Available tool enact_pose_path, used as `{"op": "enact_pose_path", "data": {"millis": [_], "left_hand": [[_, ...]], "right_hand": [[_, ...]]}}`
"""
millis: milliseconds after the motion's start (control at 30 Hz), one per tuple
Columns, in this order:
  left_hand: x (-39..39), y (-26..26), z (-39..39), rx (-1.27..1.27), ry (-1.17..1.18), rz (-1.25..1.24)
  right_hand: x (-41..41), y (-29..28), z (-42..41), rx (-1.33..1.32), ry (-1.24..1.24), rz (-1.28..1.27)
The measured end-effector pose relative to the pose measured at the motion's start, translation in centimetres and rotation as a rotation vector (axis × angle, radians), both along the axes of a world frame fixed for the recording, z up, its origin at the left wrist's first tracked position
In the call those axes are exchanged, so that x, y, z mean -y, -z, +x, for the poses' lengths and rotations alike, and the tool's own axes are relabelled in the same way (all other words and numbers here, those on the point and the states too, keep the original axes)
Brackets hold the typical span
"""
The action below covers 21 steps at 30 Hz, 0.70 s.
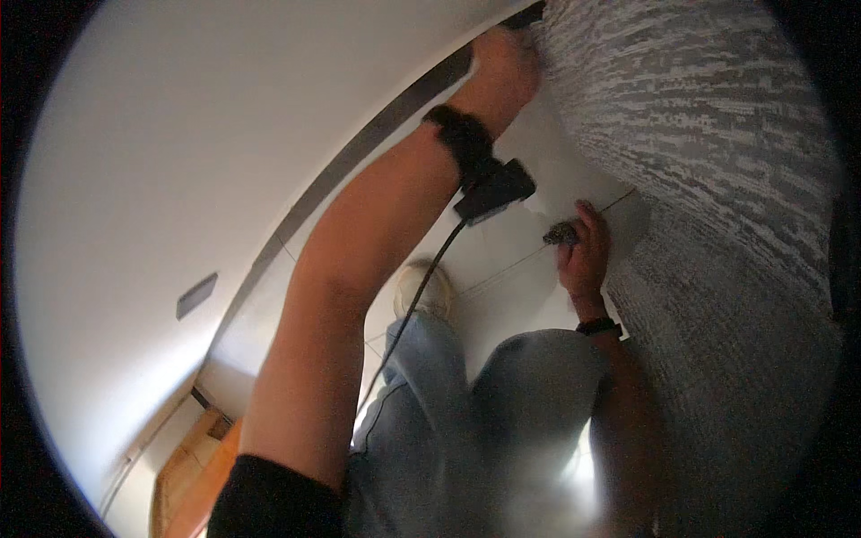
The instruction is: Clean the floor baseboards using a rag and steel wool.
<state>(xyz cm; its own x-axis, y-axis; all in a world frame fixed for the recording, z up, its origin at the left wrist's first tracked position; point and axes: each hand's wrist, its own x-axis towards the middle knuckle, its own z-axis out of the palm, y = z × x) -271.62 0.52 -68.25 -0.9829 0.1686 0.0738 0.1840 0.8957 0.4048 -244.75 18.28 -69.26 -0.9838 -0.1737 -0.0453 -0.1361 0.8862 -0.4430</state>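
My left hand reaches far forward to the dark baseboard, where the wall's foot meets a grey-patterned fabric. Its fingers are blurred and partly hidden, so what they touch cannot be made out. Low over the tiled floor, my right hand holds a small dark, mottled object between thumb and fingers. Whether that is a wad of cloth or a scrubbing pad is unclear. The same fabric hangs or stands just right of this hand.
A pale wall with a wall plate rises on the left. My left wrist carries a strapped black device, and its cable runs back past my shoe. An orange-brown wooden item is at lower left.
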Motion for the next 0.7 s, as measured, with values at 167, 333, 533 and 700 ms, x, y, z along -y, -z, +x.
{"op": "enact_pose_path", "data": {"millis": [167, 333, 533, 700], "left_hand": [[-5.5, -3.7, -0.5, -0.019, -0.503, 0.509], [1.2, -4.2, 1.2, 0.079, -0.136, 0.372], [12.9, -11.5, 11.7, 0.390, -0.455, 0.430], [26.9, -11.2, 21.2, 0.569, -0.821, 0.098]], "right_hand": [[0.3, 0.4, 0.1, -0.023, 0.023, -0.098], [0.4, 0.7, 0.8, -0.027, 0.037, -0.200], [-0.4, 0.9, 1.7, 0.125, 0.166, -0.306], [2.5, 1.2, 0.3, -0.078, 0.242, -0.361]]}}
